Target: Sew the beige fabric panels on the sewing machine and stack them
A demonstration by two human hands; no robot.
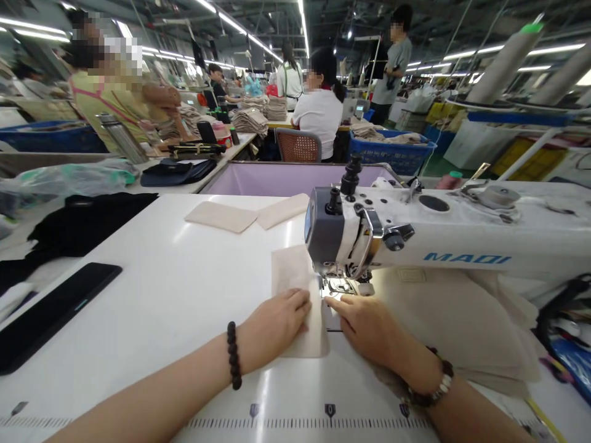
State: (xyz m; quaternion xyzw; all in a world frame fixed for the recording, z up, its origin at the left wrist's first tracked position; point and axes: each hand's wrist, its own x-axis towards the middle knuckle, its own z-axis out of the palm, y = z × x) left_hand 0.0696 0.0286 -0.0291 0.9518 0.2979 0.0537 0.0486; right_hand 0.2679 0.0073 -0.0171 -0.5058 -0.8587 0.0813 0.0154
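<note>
A beige fabric piece (295,264) lies flat on the white sewing table, its right edge beside the presser foot (339,286) of the sewing machine (360,227). My left hand (289,314) rests on this piece with its fingers laid over it, not gripping. Just right of the fabric's edge is my right hand (369,320), its index finger stretched toward the lit needle plate; some of its other fingers are hidden beneath the hand. More beige fabric pieces (443,320) are stacked under the machine arm, to the right of my right hand.
Two beige strips (221,215) lie behind the machine head. A black phone-like slab (60,314) and black cloth (87,221) are at the left. A ruler scale (295,423) runs along the front edge. Beyond the table are a lilac bin (277,178) and several people working.
</note>
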